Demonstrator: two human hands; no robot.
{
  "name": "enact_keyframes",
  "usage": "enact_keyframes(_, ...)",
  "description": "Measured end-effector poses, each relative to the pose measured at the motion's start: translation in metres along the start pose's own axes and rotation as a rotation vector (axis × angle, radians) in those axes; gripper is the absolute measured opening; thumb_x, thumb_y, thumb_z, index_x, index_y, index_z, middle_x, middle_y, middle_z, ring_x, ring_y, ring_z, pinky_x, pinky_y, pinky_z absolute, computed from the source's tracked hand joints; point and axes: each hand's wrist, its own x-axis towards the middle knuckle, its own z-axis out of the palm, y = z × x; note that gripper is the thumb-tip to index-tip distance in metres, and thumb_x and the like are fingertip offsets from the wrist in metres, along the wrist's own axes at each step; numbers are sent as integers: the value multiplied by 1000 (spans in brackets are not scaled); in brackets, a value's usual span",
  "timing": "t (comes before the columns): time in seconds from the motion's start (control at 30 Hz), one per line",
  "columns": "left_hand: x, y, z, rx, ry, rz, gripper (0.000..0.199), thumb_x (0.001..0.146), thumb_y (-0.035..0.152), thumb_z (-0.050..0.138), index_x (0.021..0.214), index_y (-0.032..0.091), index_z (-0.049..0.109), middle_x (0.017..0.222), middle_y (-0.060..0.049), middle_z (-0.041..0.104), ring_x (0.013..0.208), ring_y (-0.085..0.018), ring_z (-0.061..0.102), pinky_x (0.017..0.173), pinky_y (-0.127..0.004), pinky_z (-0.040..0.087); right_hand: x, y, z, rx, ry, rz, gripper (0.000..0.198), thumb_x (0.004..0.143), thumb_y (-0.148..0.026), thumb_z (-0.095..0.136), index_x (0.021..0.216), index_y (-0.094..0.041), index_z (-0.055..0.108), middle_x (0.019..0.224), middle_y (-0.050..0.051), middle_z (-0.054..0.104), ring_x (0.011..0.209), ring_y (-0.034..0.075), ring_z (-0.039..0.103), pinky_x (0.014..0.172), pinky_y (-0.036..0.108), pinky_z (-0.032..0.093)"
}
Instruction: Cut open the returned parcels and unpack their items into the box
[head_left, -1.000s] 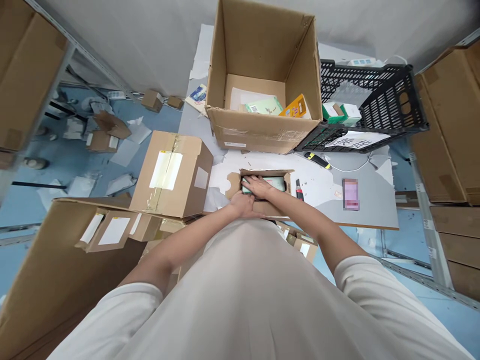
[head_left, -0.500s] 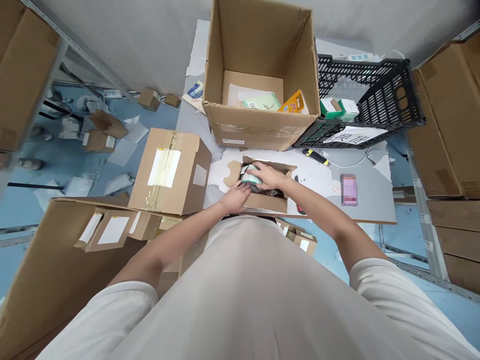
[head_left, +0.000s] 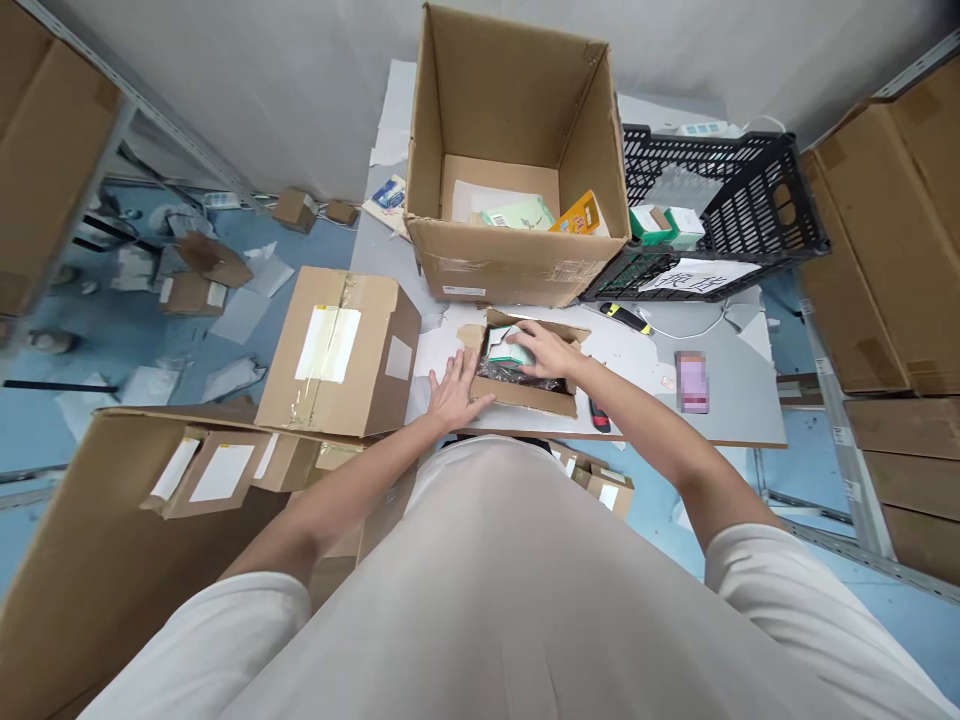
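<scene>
A small open cardboard box (head_left: 534,399) lies on the table in front of me. Inside it sits a green-and-white carton (head_left: 504,350), over dark crinkled plastic (head_left: 517,375). My right hand (head_left: 547,352) reaches in from the right, its fingers bent round the carton's right end; the fingertips are partly hidden. Fingers spread, my left hand (head_left: 452,395) rests at the left end of the cardboard box, by its unfolded flap (head_left: 472,337), and holds nothing.
Behind stands a large open cardboard box (head_left: 517,262) with packets inside. A black plastic crate (head_left: 720,260) is beside it. A taped box (head_left: 330,345) stands at left. A yellow-and-black cutter (head_left: 627,318), a red-and-black tool (head_left: 599,416) and a pink blurred object (head_left: 692,382) lie rightward.
My left hand has drawn back leftward from the carton and spread its fingers. My right hand stays at the carton, more of which now shows.
</scene>
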Motion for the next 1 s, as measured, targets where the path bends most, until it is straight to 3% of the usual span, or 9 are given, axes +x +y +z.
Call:
enact_keyframes(0.2,3,10,7,86,117,0,99,80,69,39,151,7,6,158,-19,6,146,-37,4,111,-65,4,-21,2,-21,106,198,47,52,69,-29,70,116,-22,50,128,13,44,122,31,47,100,47,41)
enact_keyframes(0.33,11,16,5,121,168,61,96,82,66,39,150,5,9,158,-19,8,146,-35,6,113,-62,1,-38,-4,-43,128,366,28,48,67,-31,72,109,-22,50,126,14,46,122,31,47,97,49,43)
enact_keyframes(0.5,30,29,1,102,183,-8,93,83,64,37,150,5,10,157,-20,9,145,-37,6,110,-66,-2,-64,-24,-79,96,646,38,50,65,-38,75,106,-24,49,123,12,47,117,31,50,84,47,50)
enact_keyframes(0.7,65,41,-10,44,227,-67,90,85,60,34,150,3,10,156,-23,12,145,-37,9,109,-69,0,-113,-62,-115,36,941,13,62,56,-37,81,108,-27,47,121,10,47,118,34,50,92,55,45)
enact_keyframes(0.8,82,42,-18,-18,228,-70,92,84,62,39,149,2,13,156,-23,14,145,-37,12,110,-67,6,-130,-77,-97,48,933,-23,65,55,-32,82,110,-29,48,121,9,48,115,32,53,92,53,46)
enact_keyframes(0.9,89,38,-25,-124,203,-57,89,83,61,41,149,6,18,156,-22,14,145,-37,13,111,-64,15,-132,-80,-53,104,824,-10,64,57,-32,81,112,-28,48,124,11,47,114,31,54,89,50,49)
enact_keyframes(1.0,75,28,-28,-219,255,11,76,88,57,36,148,11,23,156,-20,17,145,-36,12,110,-63,17,-125,-71,-2,167,631,72,61,60,-36,79,111,-26,48,129,14,45,116,32,53,88,49,50)
